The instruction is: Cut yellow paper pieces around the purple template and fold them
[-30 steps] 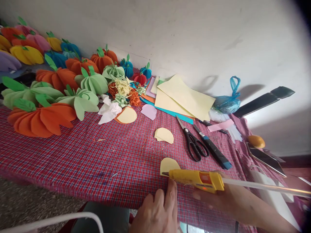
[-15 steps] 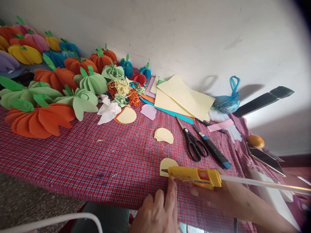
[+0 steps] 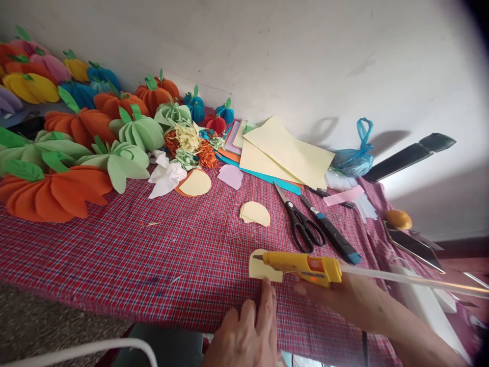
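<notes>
My right hand (image 3: 340, 295) is wrapped round the handle of a yellow hot glue gun (image 3: 300, 265). A small light glows on its body and a long clear glue stick (image 3: 397, 278) runs out of its back. The nozzle points left, over a pale yellow paper piece (image 3: 256, 272) with a rounded top edge. At the lower edge of that paper rests the stretched index finger of my left hand (image 3: 244, 334), its other fingers partly bent. Just beyond lies a small stack of similar cream paper pieces (image 3: 255, 213).
Black-handled scissors (image 3: 301, 224) and a cutter knife (image 3: 336, 237) lie right of the stack. Behind are paper sheets (image 3: 286, 153), a blue plastic bag (image 3: 353, 160) and paper scraps (image 3: 191, 140). Several paper pumpkins (image 3: 57, 193) fill the left. A phone (image 3: 414, 247) lies far right.
The glue gun's nozzle has moved up over the paper, from near its middle towards its rounded edge. My left index finger stays at the lower edge. The view has shifted slightly.
</notes>
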A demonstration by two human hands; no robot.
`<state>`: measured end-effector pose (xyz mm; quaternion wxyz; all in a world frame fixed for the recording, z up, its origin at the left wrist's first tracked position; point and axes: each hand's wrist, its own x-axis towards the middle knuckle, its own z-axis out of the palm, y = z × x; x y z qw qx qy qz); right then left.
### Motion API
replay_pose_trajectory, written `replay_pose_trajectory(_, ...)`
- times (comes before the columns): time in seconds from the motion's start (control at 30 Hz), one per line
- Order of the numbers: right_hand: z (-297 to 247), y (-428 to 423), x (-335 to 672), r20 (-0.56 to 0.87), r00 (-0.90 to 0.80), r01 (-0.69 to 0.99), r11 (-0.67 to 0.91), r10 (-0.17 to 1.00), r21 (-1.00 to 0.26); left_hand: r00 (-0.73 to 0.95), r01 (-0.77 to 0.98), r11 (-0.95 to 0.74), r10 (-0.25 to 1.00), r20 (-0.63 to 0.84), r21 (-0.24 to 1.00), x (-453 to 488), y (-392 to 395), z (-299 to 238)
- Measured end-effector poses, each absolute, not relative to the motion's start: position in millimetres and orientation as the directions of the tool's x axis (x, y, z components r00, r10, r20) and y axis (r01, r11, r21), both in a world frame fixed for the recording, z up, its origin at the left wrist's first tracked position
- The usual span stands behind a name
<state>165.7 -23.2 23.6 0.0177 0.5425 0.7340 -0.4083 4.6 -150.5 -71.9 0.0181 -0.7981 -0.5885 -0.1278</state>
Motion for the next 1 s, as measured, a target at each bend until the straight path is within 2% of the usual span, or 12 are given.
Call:
replay_pose_trajectory(0.1, 36, -22, 155, -0.587, -0.384, 0.896, 0.135, 0.713, -0.422, 0.294, 0.939, -0.327, 0.926, 0.237, 0.110, 4, -151, -75)
replay_pose_trajectory(0.4, 32, -20, 167, -0.600, -0.320, 0.939, 0.160, 0.733, -0.306, 0.270, 0.945, -0.298, 0.943, 0.194, 0.134, 4, -153, -77)
replay_pose_trajectory(0.63, 28, -20, 178, -0.575, -0.348, 0.915, 0.133, 0.740, -0.381, 0.329, 0.938, -0.345, 0.911, 0.247, 0.021, 0, -146, -58)
replay_pose_trajectory(0.9, 35, -22, 183, -0.605, -0.308, 0.937, 0.123, 0.734, -0.328, 0.339, 0.939, -0.344, 0.910, 0.239, -0.021, 0, -142, -46)
replay_pose_trajectory(1.0, 33, -23, 188, -0.603, -0.311, 0.930, 0.102, 0.735, -0.354, 0.336, 0.940, -0.340, 0.912, 0.236, -0.025, 0, -142, -46)
